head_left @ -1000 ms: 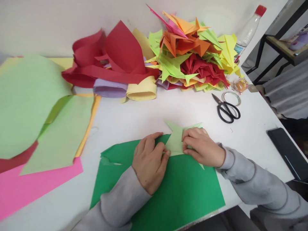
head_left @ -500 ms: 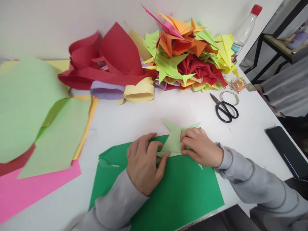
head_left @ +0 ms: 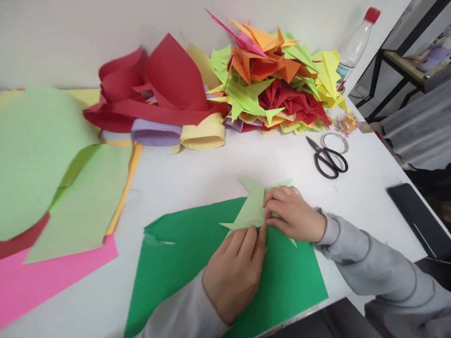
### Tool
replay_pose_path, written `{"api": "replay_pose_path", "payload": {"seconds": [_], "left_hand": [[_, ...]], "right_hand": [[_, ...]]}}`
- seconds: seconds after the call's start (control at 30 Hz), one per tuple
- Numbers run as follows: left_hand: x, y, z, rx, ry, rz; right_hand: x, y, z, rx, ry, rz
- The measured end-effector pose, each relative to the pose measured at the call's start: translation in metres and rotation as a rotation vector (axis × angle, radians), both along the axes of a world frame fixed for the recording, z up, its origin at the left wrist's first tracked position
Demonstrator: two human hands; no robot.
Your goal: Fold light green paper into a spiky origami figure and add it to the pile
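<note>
A light green folded paper piece (head_left: 252,209) with pointed tips lies on a dark green sheet (head_left: 183,253) near the table's front edge. My right hand (head_left: 294,213) presses down on the piece's right side, fingers curled over it. My left hand (head_left: 236,270) rests on the dark green sheet just below the piece, its fingertips touching the piece's lower edge.
A heap of folded paper shapes (head_left: 278,84) and curled red, purple and yellow sheets (head_left: 158,98) fill the back. Light green and pink sheets (head_left: 56,188) lie at left. Black scissors (head_left: 327,159), a tape roll (head_left: 336,141), a bottle (head_left: 355,42) and a black phone (head_left: 419,218) are at right.
My left hand has slid from the piece's left side down toward me and now touches its lower edge. The right hand has stayed on the piece.
</note>
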State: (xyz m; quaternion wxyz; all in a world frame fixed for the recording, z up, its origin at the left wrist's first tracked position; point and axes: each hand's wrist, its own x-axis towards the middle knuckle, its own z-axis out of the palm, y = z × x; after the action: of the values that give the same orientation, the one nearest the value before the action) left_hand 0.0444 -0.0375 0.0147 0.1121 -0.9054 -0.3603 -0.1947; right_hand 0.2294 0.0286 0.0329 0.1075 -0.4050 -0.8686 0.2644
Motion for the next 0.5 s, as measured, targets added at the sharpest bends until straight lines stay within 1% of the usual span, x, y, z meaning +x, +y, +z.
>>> {"api": "replay_pose_path", "payload": {"seconds": [0.27, 0.4, 0.5], "left_hand": [[0.0040, -0.0057, -0.0019, -0.053, 0.011, 0.057], [0.0016, -0.0032, -0.0019, -0.048, 0.008, 0.055], [0.0000, -0.0016, -0.0016, -0.083, 0.011, 0.049]], "right_hand": [[0.0064, 0.0084, -0.0002, -0.074, 0.064, 0.026], [0.0062, 0.0078, 0.0018, -0.082, 0.087, -0.010], [0.0048, 0.0057, 0.0020, -0.074, 0.094, -0.042]]}}
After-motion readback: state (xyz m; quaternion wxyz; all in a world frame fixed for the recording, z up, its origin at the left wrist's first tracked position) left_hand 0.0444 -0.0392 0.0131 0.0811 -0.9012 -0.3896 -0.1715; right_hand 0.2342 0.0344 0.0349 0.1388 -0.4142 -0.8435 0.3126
